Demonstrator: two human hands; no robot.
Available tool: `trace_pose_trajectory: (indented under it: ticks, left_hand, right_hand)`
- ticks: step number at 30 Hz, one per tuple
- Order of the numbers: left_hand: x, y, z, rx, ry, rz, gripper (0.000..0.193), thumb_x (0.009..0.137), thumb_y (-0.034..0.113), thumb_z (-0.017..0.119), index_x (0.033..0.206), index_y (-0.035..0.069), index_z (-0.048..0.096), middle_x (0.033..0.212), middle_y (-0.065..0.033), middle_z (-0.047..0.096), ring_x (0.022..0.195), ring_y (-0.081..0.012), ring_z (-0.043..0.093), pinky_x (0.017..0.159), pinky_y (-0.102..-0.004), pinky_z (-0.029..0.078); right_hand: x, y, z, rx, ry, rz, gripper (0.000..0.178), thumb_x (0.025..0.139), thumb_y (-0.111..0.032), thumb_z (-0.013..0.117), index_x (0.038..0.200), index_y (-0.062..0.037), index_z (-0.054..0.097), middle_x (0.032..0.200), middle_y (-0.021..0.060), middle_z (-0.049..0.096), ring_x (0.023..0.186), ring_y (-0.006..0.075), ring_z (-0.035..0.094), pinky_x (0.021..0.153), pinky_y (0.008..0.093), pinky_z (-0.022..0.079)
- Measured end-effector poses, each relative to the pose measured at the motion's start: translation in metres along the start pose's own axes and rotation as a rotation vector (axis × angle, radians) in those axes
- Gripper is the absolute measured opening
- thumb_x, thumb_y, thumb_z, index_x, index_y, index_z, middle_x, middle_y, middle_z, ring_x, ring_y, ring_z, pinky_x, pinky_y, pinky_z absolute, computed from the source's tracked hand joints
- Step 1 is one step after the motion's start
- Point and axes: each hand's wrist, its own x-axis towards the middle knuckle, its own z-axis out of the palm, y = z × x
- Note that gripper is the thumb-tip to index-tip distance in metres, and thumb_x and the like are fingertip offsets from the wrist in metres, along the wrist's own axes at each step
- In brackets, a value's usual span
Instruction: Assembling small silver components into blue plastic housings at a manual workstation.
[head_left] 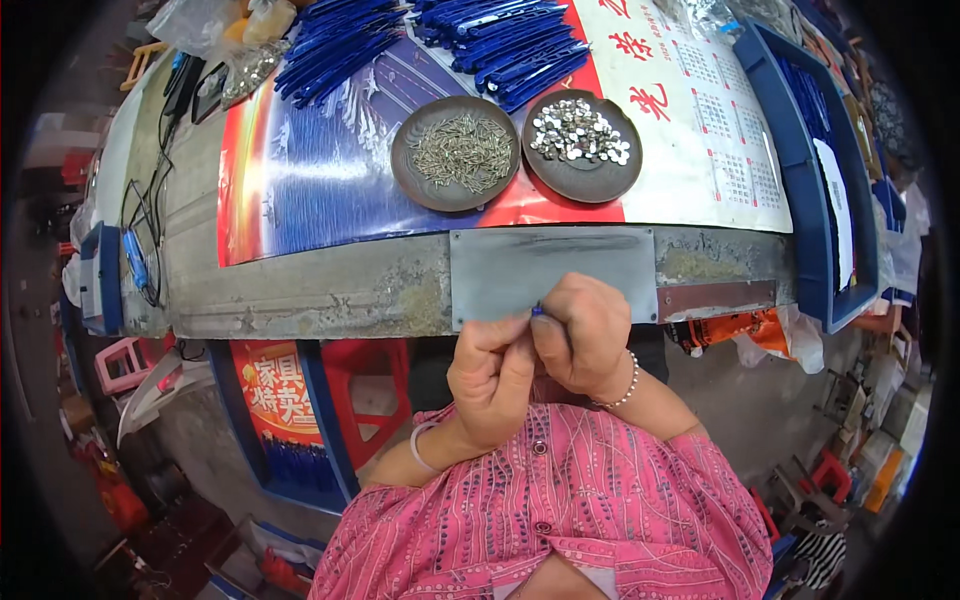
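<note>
My left hand (492, 380) and my right hand (584, 338) meet at the table's near edge, fingers closed together. Between their fingertips shows the end of a small blue piece (538, 311); the rest of it is hidden by the fingers. Just beyond lies a grey metal plate (552, 268) on the edge of the table. Past it stand two dark round dishes: the left dish (410, 185) holds a heap of thin metal pins (462, 153), the right dish (585, 185) a scatter of small shiny round metal pieces (580, 132).
Long blue plastic strips (510, 45) lie in piles at the back, on a printed poster (310, 190). A blue crate (815, 210) stands at the right. A cable (150, 215) trails on the left. Below the table are another blue crate (335, 440) and a red stool (365, 390).
</note>
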Motion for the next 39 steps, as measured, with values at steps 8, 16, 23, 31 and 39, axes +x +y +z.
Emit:
trace_pose_trajectory:
  ticks: [8, 16, 23, 31, 39]
  left_hand:
    - [0.004, -0.009, -0.005, -0.158, 0.002, -0.017, 0.019, 0.094, -0.002, 0.045, 0.113, 0.002, 0.043, 0.089, -0.0061, 0.055, 0.067, -0.0046, 0.046, 0.058, -0.0178, 0.039]
    - [0.001, -0.007, -0.007, 0.084, 0.011, 0.048, 0.021, 0.094, -0.003, 0.044, 0.115, -0.001, 0.043, 0.1, -0.0096, 0.058, 0.086, -0.0083, 0.054, 0.077, -0.0204, 0.045]
    - [-0.002, -0.012, -0.005, -0.11, 0.008, -0.013, 0.021, 0.092, -0.004, 0.047, 0.114, -0.003, 0.047, 0.091, -0.0054, 0.056, 0.073, -0.0046, 0.048, 0.064, -0.0189, 0.042]
    - [0.005, -0.009, 0.0, -0.25, 0.002, -0.038, 0.024, 0.093, -0.004, 0.044, 0.117, -0.003, 0.044, 0.091, -0.0066, 0.056, 0.073, -0.0064, 0.051, 0.066, -0.0198, 0.044]
    - [0.0, -0.015, -0.008, -0.13, -0.01, 0.023, 0.024, 0.093, -0.003, 0.046, 0.117, -0.005, 0.045, 0.099, -0.01, 0.059, 0.085, -0.0078, 0.056, 0.076, -0.0208, 0.045]
  right_hand:
    - [-0.002, -0.012, -0.006, 0.383, -0.17, 0.615, 0.008, 0.084, -0.003, 0.057, 0.081, 0.0007, 0.05, 0.067, 0.008, 0.051, 0.057, 0.0145, 0.049, 0.052, 0.0284, 0.04]
    - [-0.009, -0.007, 0.005, -0.039, -0.01, 0.097, 0.014, 0.078, -0.001, 0.061, 0.089, 0.001, 0.052, 0.076, 0.0107, 0.054, 0.065, 0.0263, 0.052, 0.065, 0.0353, 0.044]
    - [-0.016, -0.013, 0.008, -0.184, -0.014, 0.151, 0.01, 0.085, -0.006, 0.057, 0.09, 0.0006, 0.052, 0.075, 0.0079, 0.053, 0.065, 0.0221, 0.052, 0.065, 0.0352, 0.042]
    - [-0.005, -0.001, 0.0, 0.353, -0.067, 0.389, 0.015, 0.09, -0.012, 0.055, 0.083, 0.0014, 0.053, 0.072, 0.0081, 0.053, 0.056, 0.0163, 0.05, 0.05, 0.0289, 0.041]
    - [-0.015, -0.009, 0.006, 0.033, -0.092, 0.254, 0.017, 0.085, -0.013, 0.061, 0.083, 0.0012, 0.053, 0.068, 0.0102, 0.052, 0.053, 0.0227, 0.049, 0.049, 0.0308, 0.04]
